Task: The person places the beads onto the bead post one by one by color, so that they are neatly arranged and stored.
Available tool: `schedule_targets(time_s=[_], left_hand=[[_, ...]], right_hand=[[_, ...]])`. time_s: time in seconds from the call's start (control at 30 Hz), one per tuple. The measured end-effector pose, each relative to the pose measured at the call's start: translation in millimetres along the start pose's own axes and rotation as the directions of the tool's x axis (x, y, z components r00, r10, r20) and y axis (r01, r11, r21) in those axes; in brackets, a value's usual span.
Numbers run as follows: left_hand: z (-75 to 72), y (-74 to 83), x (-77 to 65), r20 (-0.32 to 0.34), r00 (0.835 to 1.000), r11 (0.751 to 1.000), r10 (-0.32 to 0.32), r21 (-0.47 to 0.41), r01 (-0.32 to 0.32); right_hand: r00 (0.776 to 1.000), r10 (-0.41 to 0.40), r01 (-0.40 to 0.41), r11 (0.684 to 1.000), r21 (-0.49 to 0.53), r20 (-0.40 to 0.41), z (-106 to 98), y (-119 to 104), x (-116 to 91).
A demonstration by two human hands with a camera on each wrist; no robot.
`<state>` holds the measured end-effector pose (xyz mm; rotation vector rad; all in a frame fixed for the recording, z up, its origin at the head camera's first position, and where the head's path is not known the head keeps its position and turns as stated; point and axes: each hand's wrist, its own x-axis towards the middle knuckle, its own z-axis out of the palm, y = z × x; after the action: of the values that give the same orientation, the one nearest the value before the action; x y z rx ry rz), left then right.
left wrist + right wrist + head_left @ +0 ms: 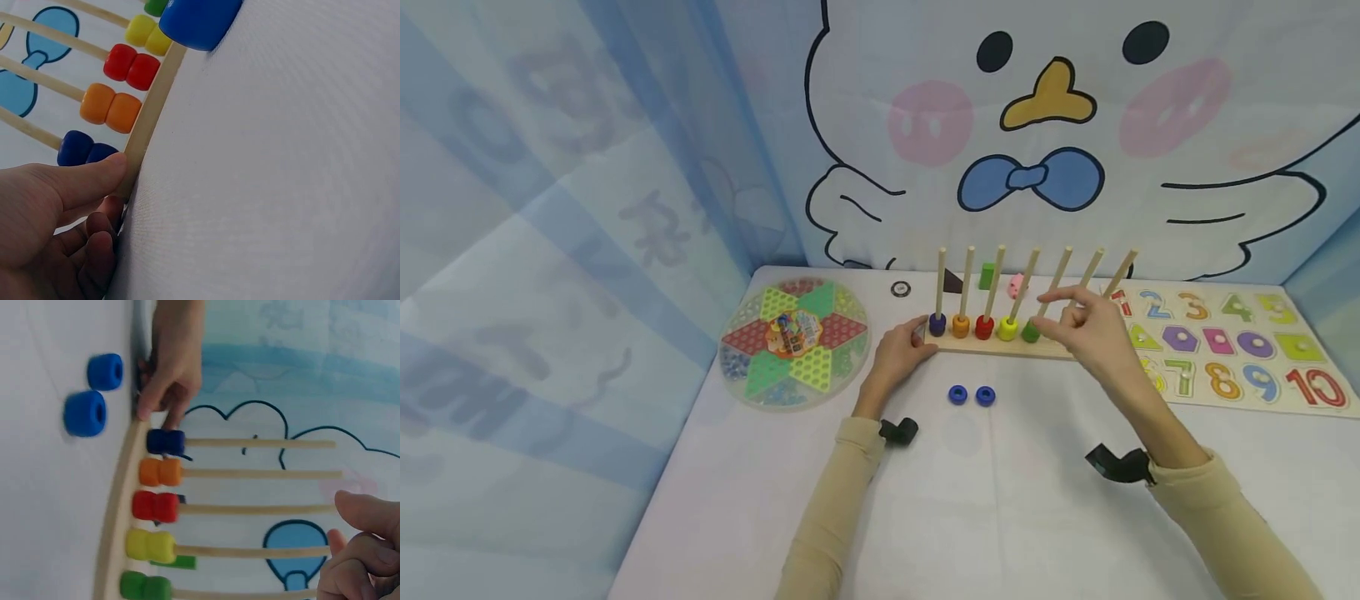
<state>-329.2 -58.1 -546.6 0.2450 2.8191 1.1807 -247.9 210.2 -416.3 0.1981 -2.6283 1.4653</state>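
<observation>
A wooden peg stacker has a long base (951, 342) and a row of upright pegs. Beads sit in pairs on its pegs: dark blue beads (165, 442), orange beads (110, 108), red beads (155, 507), yellow beads (150, 545) and green beads (145, 586). My left hand (898, 354) grips the base's left end, thumb on its front. Beside the green peg, my right hand (1093, 329) has thumb and index finger spread apart, with nothing seen between them. It hides the lower parts of the pegs further right. Two loose blue beads (972, 395) lie in front of the base.
A round star-patterned game board (842, 367) lies left of the stacker. On the right is a number and shape puzzle board (1225, 398). Behind the base are a black-and-white disc (900, 289), a green block (987, 276) and a pink figure (1016, 286). A printed curtain hangs behind.
</observation>
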Motion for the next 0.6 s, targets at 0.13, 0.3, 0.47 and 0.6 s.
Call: schedule_targets(time_s=[0.13,0.3,0.47,0.6], left_hand=[[0.3,0.2,0.4,-0.004,1.000,1.000,-0.001,0.003,0.001],[1.2,-0.5,-0.3,0.002,1.000,1.000,-0.011,0.009,0.011],[1.6,-0.6,-0.1,0.003,1.000,1.000,-0.012,0.009,0.012],[1.7,-0.4,0.5,-0.005,1.000,1.000,-0.004,0.003,0.004]], right_hand=[[0.991,0.077,-0.080,0.997,0.018,0.108,26.7,20.4,-9.5],[0.950,0.194,-0.213,0.976,0.050,0.245,55.8,40.3,-19.4],[0.921,0.229,-0.260,0.964,0.061,0.315,75.3,55.3,-23.4],[0.921,0.214,-0.231,0.973,0.014,0.326,84.8,65.2,-24.5]])
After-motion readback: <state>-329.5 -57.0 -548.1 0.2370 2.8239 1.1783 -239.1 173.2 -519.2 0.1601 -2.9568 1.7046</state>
